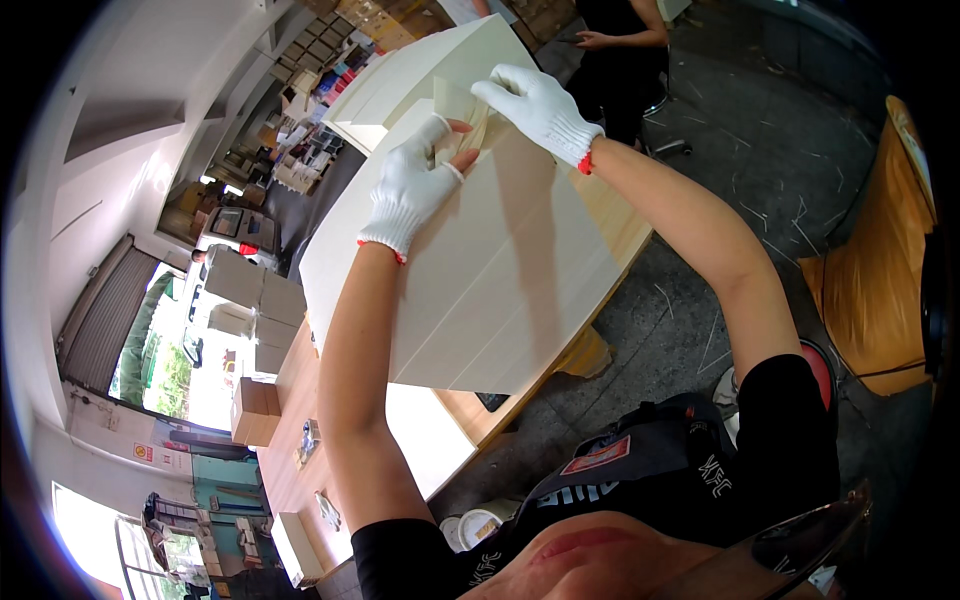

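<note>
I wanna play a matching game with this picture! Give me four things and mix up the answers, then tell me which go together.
Things:
1. Left hand
2. Big flat board
3. Roller shutter
4. Right sleeve

Matches:
A. Black, on the person's upper arm
B. Partly raised, above a bright opening
C. In a white glove, with bare fingertips showing
D. White, lying on a wooden table

Right pairs: 1-C, 2-D, 3-B, 4-A.

daylight overexposes the wide grey-shuttered doorway (155, 375) at nine o'clock; a soft brownish shadow (532, 265) stripes the large flat white board (455, 300) toward one o'clock; fisheye curvature bends the black-vignetted edges.
</note>
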`<state>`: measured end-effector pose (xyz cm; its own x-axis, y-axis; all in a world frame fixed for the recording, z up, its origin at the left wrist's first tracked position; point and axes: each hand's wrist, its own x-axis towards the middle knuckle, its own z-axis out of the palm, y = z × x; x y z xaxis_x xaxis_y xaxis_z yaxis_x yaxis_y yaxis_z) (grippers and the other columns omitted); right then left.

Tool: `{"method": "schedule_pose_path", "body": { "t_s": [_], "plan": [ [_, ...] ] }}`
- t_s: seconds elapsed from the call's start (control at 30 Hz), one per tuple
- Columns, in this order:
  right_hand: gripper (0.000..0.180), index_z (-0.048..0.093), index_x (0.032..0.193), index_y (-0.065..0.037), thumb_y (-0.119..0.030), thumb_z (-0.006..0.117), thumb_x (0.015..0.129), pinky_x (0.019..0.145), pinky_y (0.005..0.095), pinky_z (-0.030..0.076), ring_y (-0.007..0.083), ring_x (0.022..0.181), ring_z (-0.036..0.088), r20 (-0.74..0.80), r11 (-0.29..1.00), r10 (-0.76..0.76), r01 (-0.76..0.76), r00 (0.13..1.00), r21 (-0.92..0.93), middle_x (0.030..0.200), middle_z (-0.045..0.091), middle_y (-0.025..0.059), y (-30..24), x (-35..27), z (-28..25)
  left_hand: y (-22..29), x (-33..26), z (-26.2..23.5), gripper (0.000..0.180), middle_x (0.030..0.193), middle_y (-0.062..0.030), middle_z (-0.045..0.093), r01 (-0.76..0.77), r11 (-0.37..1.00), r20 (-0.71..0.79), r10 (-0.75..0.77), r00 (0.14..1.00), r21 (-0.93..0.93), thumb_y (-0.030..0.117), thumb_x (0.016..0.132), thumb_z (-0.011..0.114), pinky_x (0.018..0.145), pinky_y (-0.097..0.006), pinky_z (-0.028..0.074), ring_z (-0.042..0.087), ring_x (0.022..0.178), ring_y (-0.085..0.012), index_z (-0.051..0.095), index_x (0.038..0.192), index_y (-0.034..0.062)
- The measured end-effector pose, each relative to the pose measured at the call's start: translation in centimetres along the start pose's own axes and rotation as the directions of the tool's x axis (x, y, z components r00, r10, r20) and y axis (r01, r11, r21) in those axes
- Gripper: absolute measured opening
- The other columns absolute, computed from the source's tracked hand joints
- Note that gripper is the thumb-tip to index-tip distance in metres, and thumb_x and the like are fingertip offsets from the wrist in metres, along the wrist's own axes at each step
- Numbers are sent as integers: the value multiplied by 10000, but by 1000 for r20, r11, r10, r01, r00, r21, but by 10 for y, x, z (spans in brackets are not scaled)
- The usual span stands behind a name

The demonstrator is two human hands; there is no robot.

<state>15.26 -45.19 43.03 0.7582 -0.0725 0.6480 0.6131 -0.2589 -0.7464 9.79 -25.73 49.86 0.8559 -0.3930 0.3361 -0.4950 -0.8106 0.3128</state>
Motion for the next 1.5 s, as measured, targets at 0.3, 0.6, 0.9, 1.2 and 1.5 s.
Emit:
{"method": "schedule_pose_path", "body": {
  "t_s": [0.3, 0.6, 0.9, 1.2, 1.5],
  "plan": [
    [512, 587, 847, -45, -547, 555, 940, 644, 357, 438, 226, 652, 539, 152, 967, -24, 62, 988, -248, 679, 543, 91, -3, 5, -24, 3, -6, 1, 346, 961, -93, 679, -69, 997, -76, 66, 995, -33, 224, 972, 558, 835, -303, 470, 597, 873, -156, 621, 1308, 170],
    [380, 624, 868, -56, -428, 546, 886, 686, 443, 496, 360, 742, 651, 447, 636, -356, 563, 821, -528, 780, 652, 170, -23, 20, -41, 2, -4, -4, 316, 948, -124, 662, -57, 998, -31, 57, 998, -19, 199, 978, 487, 843, -324, 476, 609, 873, -218, 623, 1262, 177],
    [465, 555, 846, -12, -462, 530, 960, 621, 379, 403, 272, 612, 490, 187, 983, 42, -7, 981, -186, 678, 510, 150, -6, 8, -14, 11, -4, -4, 303, 958, -122, 672, 37, 999, 14, -37, 999, -10, 210, 941, 559, 873, -337, 474, 625, 925, -221, 632, 1234, 182],
    [473, 510, 796, -4, -446, 534, 964, 594, 389, 379, 251, 582, 453, 85, 996, 3, 5, 996, -90, 646, 466, 138, -9, -3, -10, -4, 0, 0, 407, 1066, -123, 662, -38, 999, 10, 38, 999, -28, 288, 881, 722, 936, -320, 449, 602, 1037, -215, 620, 1241, 127],
    [481, 520, 769, -35, -469, 546, 974, 596, 331, 374, 154, 590, 421, 84, 999, 13, -9, 996, -48, 629, 441, 53, -4, -4, -10, 7, -2, -5, 377, 1055, -139, 670, -5, 1000, 40, 6, 999, -15, 258, 925, 645, 917, -320, 455, 598, 1018, -196, 611, 1284, 148]
  ]
}}
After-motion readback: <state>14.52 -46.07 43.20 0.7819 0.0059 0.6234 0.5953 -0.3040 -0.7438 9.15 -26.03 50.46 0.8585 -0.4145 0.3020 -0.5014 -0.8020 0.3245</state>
